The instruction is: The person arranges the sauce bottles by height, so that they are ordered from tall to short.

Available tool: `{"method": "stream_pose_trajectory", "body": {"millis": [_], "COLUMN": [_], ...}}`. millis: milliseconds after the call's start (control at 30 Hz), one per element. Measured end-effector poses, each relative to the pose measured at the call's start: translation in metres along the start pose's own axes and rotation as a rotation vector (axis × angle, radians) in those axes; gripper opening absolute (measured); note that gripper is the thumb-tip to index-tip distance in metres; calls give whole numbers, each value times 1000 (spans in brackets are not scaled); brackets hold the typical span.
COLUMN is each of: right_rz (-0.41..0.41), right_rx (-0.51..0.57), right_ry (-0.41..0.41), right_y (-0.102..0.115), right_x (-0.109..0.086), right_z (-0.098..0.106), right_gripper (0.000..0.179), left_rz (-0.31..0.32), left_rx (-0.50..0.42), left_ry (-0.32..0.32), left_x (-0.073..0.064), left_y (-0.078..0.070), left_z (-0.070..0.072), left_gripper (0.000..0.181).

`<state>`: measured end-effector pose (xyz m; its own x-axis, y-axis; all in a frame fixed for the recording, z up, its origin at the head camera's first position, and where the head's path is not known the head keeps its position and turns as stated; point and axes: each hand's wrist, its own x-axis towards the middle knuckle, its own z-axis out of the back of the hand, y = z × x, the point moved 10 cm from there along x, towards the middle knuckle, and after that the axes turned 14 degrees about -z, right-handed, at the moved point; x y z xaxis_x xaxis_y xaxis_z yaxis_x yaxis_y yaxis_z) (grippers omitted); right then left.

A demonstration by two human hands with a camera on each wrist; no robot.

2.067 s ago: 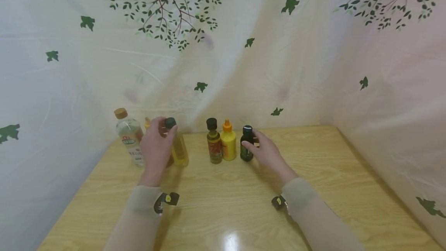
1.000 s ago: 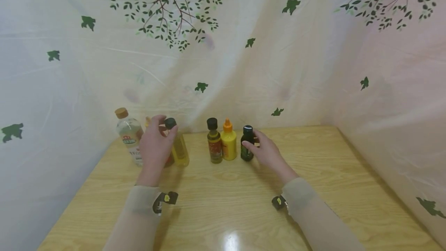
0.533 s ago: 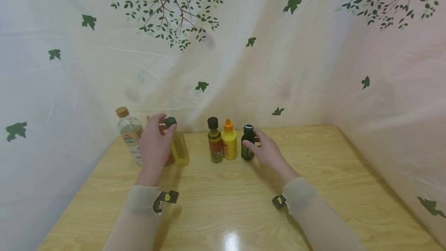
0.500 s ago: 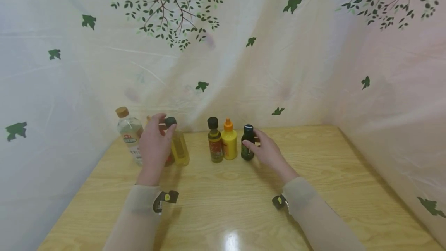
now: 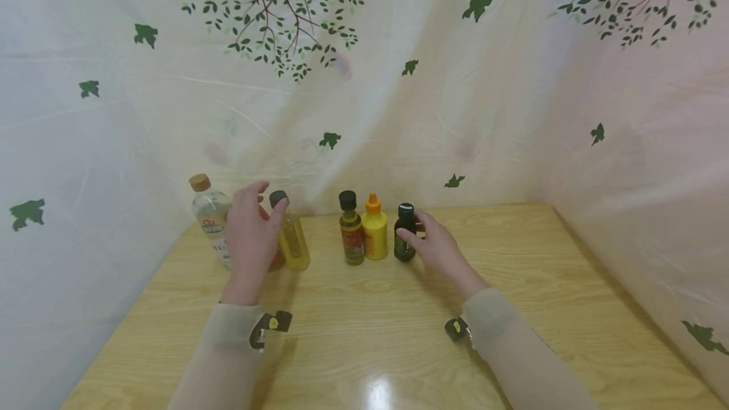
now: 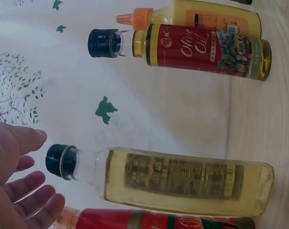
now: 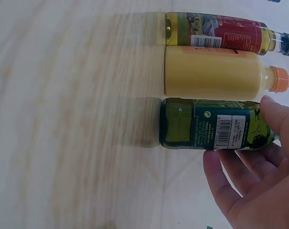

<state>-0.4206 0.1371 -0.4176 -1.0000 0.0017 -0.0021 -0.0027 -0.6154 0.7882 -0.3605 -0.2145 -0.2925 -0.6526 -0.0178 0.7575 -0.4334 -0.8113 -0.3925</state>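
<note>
In the head view my left hand (image 5: 250, 233) stays beside a tall square bottle of pale yellow oil (image 5: 293, 242). The left wrist view shows its fingers (image 6: 30, 186) spread, with a gap between them and the dark cap (image 6: 61, 161). A red bottle (image 6: 135, 219) lies partly hidden behind this hand. My right hand (image 5: 438, 248) holds a small dark green glass bottle (image 5: 404, 242), thumb on one side and fingers on the other. That bottle stands upright with its base at the table, beside a yellow squeeze bottle (image 5: 374, 236).
An olive oil bottle (image 5: 352, 239) with a red label stands left of the squeeze bottle. At the far left is a large clear bottle (image 5: 212, 217) with an orange-brown cap. A leaf-print curtain (image 5: 364, 112) hangs behind the wooden table (image 5: 364, 328).
My left hand's fingers have lifted and spread away from the cap of the square oil bottle, which has stayed in place. My right hand has kept its hold on the green bottle.
</note>
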Motion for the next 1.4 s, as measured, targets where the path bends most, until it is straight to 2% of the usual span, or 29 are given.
{"method": "stream_pose_trajectory", "body": {"millis": [167,267,433,567,767,900,1033,1233,1400], "right_rz": [1,3,-3,-2,-11,-8,-9,-10,-7], "right_rx": [-5,-4,0,-3,-3,2,7,3,3], "right_ry": [-5,-7,-1,-3,-3,-3,0,0,-3], "right_y": [2,3,2,2,1,2,2,2,2], "right_x": [0,0,-2,-2,-1,-2,-3,-3,-3], "right_z": [1,1,1,1,0,1,1,0,0], "right_gripper": [62,60,59,60,61,62,61,62,61], "left_rz": [-71,-104,-96,-88,-96,-80,-64,-15,8], "left_rx": [1,-33,-116,-174,-188,-176,-177,-212,-222], "left_ry": [-44,-37,11,19,62,107,122,123,118], "left_x": [3,6,11,11,6,3,0,-7,-9], "left_y": [-18,-31,-51,-65,-77,-83,-85,-81,-77], "left_z": [7,5,-9,-24,-50,-67,-79,-92,-96], "left_gripper": [48,50,53,54,55,58,60,62,62]}}
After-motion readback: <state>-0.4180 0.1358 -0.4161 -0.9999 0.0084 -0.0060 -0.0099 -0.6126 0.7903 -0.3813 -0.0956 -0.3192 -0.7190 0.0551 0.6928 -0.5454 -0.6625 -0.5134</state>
